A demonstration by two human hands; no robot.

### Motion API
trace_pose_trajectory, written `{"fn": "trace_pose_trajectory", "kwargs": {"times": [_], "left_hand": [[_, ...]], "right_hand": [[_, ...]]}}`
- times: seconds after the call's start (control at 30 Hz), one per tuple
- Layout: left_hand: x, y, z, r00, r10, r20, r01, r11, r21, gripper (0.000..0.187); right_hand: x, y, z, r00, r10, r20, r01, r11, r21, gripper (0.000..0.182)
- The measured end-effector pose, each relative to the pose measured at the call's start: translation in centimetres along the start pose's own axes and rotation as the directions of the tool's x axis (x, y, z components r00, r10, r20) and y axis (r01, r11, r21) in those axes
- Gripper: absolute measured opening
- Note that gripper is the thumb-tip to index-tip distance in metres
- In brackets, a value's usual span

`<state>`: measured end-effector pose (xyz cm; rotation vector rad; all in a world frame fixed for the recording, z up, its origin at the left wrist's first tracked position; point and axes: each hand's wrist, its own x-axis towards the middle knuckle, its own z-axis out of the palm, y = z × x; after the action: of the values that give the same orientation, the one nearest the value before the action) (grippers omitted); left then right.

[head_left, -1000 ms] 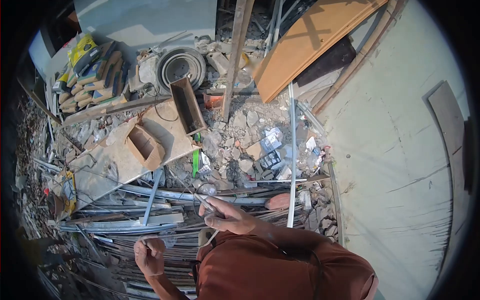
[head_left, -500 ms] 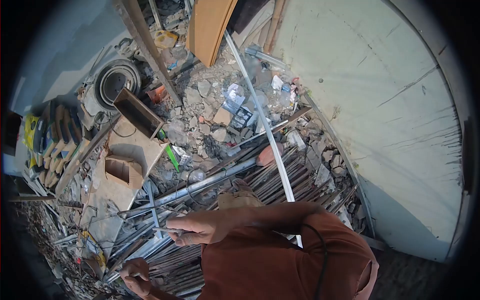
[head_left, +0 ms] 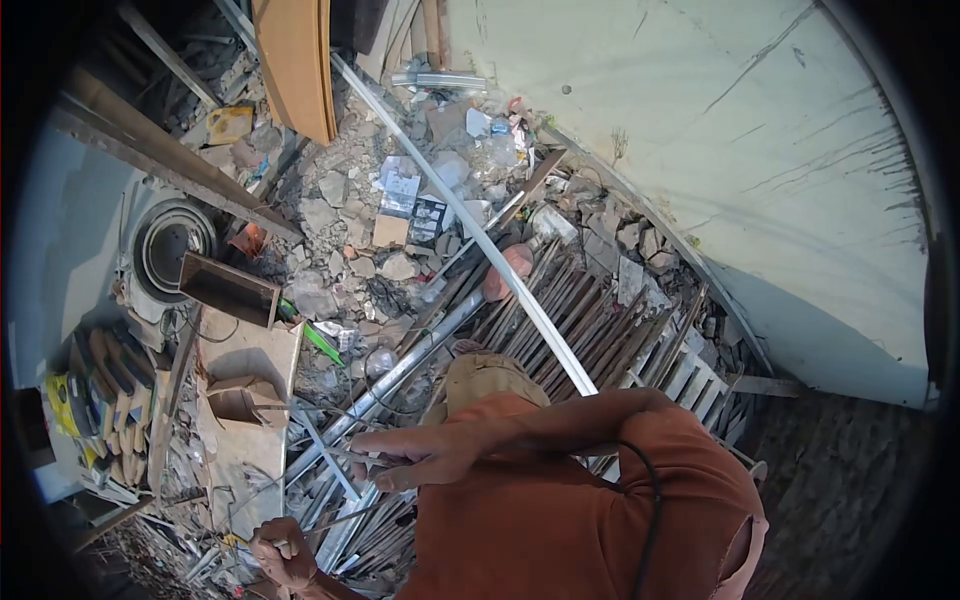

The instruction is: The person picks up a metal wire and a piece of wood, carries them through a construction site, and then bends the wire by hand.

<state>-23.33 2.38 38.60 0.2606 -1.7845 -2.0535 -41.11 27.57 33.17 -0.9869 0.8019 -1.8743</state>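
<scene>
My right hand (head_left: 425, 458) reaches leftward across my orange-brown shirt (head_left: 540, 510). A thin grey rod (head_left: 372, 459) lies between its thumb and straightened fingers. Lower left, my left hand (head_left: 284, 553) is closed in a fist, and I cannot tell what it grips. Around and beneath both hands are silvery metal profiles (head_left: 345, 525) and a long metal tube (head_left: 405, 362). Beyond the right hand, a bundle of thin rusty bars (head_left: 560, 305) lies on the ground. A tan shoe or cloth-like item (head_left: 490, 378) shows just in front of my shirt.
A long white bar (head_left: 480, 240) crosses the rubble. On a pale board (head_left: 250, 470) at left sit an open cardboard box (head_left: 248, 402) and a wooden box (head_left: 230, 290). Stacked buckets (head_left: 172, 250) stand behind. A brown panel (head_left: 292, 70) leans upright; a pale wall (head_left: 720, 150) borders the right.
The view has swung to the right, so the surroundings shift left in it. My right hand's fingers look straighter, with the rod still there; my left hand remains closed at lower left.
</scene>
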Motion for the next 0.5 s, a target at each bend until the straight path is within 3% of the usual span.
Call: {"fn": "trace_pose_trajectory", "kwargs": {"times": [0.03, 0.13, 0.17, 0.2, 0.27, 0.33, 0.4, 0.43, 0.47, 0.5], "left_hand": [[0.9, 0.1, 0.9, 0.999, -0.022, 0.049, 0.027, 0.994, -0.102, 0.037], [2.5, -0.1, 1.6, 0.992, -0.045, 0.12, 0.07, 0.975, -0.212, 0.038], [3.2, -0.3, 1.9, 0.973, -0.041, 0.227, 0.095, 0.968, -0.231, 0.038], [3.8, -0.4, 2.2, 0.97, -0.04, 0.241, 0.098, 0.968, -0.233, 0.038], [4.6, -0.6, 2.8, 0.919, -0.07, 0.388, 0.141, 0.977, -0.157, 0.038], [4.9, -1.0, 3.3, 0.917, -0.082, 0.391, 0.136, 0.984, -0.112, 0.038], [4.8, -2.3, 4.6, 0.993, 0.072, 0.096, -0.101, 0.935, 0.34, 0.047], [5.2, -3.1, 5.1, 0.971, 0.236, 0.023, -0.2, 0.765, 0.613, 0.052], [5.7, -3.1, 5.4, 0.974, 0.223, 0.03, -0.195, 0.768, 0.61, 0.052], [6.5, -2.5, 5.5, 0.989, 0.034, 0.145, -0.09, 0.912, 0.4, 0.054]], "right_hand": [[-0.3, 0.0, -0.3, 0.996, -0.07, -0.047, 0.066, 0.994, -0.082, 0.032], [-0.9, -1.0, -1.3, 0.995, -0.037, -0.096, 0.022, 0.988, -0.155, 0.031], [-0.8, -1.4, -1.4, 0.994, -0.046, -0.104, 0.028, 0.986, -0.162, 0.031], [-0.7, -1.8, -1.5, 0.992, -0.094, -0.088, 0.075, 0.979, -0.19, 0.03], [-0.7, -2.5, -1.6, 0.985, -0.146, -0.096, 0.122, 0.968, -0.22, 0.029], [-0.7, -2.8, -1.6, 0.998, -0.068, -0.018, 0.062, 0.974, -0.217, 0.028], [-1.1, -2.7, -1.4, 0.998, -0.065, -0.012, 0.059, 0.958, -0.281, 0.028], [-1.3, -2.6, -1.4, 0.998, -0.054, 0.014, 0.056, 0.934, -0.353, 0.029], [-1.5, -2.3, -1.1, 0.999, -0.053, -0.001, 0.049, 0.936, -0.35, 0.029], [-1.4, -1.8, -0.4, 0.987, -0.145, -0.061, 0.117, 0.935, -0.334, 0.03]]}}
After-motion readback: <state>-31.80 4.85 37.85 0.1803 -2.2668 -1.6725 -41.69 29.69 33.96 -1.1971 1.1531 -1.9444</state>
